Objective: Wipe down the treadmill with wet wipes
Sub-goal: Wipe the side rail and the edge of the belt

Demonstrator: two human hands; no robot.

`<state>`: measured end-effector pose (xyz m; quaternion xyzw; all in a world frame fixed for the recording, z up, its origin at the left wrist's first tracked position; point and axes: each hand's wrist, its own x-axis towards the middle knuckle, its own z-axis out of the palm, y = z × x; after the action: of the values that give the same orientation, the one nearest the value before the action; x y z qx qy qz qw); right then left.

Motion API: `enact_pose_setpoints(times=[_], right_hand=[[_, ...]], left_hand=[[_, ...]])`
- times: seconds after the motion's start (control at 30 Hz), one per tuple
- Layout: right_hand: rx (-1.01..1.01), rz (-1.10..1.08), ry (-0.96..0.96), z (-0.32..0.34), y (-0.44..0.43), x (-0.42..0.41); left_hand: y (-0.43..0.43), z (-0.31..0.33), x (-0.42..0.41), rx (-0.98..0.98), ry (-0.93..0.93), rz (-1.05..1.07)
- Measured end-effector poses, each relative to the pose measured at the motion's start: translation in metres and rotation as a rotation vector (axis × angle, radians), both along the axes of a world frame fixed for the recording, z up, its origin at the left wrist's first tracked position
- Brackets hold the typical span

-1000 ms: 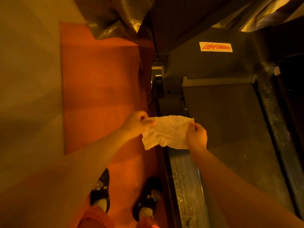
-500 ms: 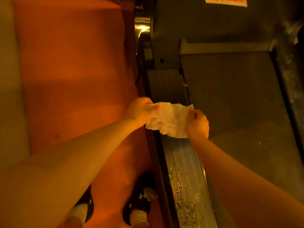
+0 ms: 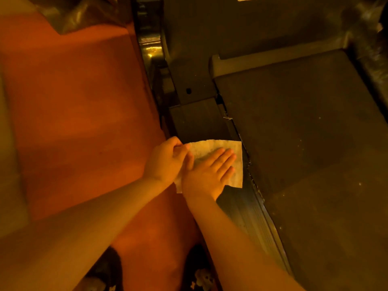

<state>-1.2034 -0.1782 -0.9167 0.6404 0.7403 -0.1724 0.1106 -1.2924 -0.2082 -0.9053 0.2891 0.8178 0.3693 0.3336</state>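
A crumpled white wet wipe [image 3: 212, 147] lies spread on the treadmill's left side rail [image 3: 247, 213], a ribbed metal strip beside the dark running belt [image 3: 310, 143]. My right hand [image 3: 207, 173] presses flat on the wipe with its fingers straight. My left hand [image 3: 165, 160] pinches the wipe's left edge at the rail's outer side. The lower left part of the wipe is hidden under my hands.
An orange-red mat [image 3: 84, 122] covers the floor left of the treadmill. My two dark slippers [image 3: 199, 271] stand on it at the bottom edge. A shiny metal upright base [image 3: 150, 45] sits ahead of the rail. Dust specks dot the belt.
The wipe was held stretched in the air between both hands; now it lies on the side rail. My right hand has let go of its edge and flattened on top.
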Motion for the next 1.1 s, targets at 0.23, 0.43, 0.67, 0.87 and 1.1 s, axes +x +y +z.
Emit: enact_pose_setpoints(times=[0.23,0.43,0.67,0.87,1.1], right_hand=[[0.279,0.059,0.033,-0.023,0.017,-0.019],[0.184,0.118,-0.031,-0.016,0.048,-0.036],[0.07,0.142,-0.04,-0.009,0.081,-0.081],[0.067,0.142,-0.066,-0.005,0.091,-0.102],[0.164,0.358,-0.082,-0.011,0.041,-0.089]], left_hand=[[0.009,-0.003,-0.06,0.032,0.558,-0.38],[0.048,0.006,-0.115,-0.079,0.737,-0.633],[0.092,-0.002,-0.153,-0.307,0.708,-0.778],[0.093,-0.007,-0.15,-0.379,0.675,-0.801],[0.098,-0.002,-0.148,-0.473,0.657,-0.801]])
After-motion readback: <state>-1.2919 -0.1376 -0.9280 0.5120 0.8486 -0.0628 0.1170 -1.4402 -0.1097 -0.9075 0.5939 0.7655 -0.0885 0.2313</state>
